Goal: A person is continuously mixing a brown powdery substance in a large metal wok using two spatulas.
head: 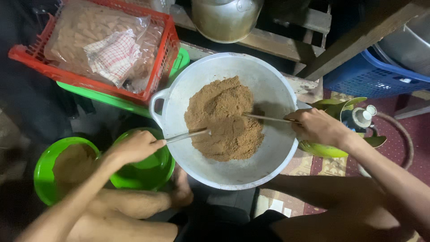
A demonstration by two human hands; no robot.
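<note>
Nearest to you are your own bent legs, low in the view, with your 2 arms reaching out over them

Your left hand sits above a small green bowl. The fingers are curled tight around the end of a thin metal spoon handle. That handle runs almost flat, going right and a little up, and its far tip is poked into the left side of the brown powder. So the powder lies to the right of this hand

Beside that small bowl, further left, is 1 more green bowl with a bit of the same brown stuff in it

Your right hand is on the other side, over the right rim of the big white bowl. Its fingers are closed around a second thin stick or handle. This 1 also lies nearly flat and points left, and its tip is in the right side of the powder. So the powder lies to the left of this hand

Both hands are about the same way from the heap, which sits in the middle of the big bowl, right between them. The 2 handles point at each other from both sides

Under your right hand there is a yellow-green thing, partly hidden

Further off, a red basket holds clear bags and a checked cloth. A metal pot stands at the top, and a blue crate is at the far right
</note>
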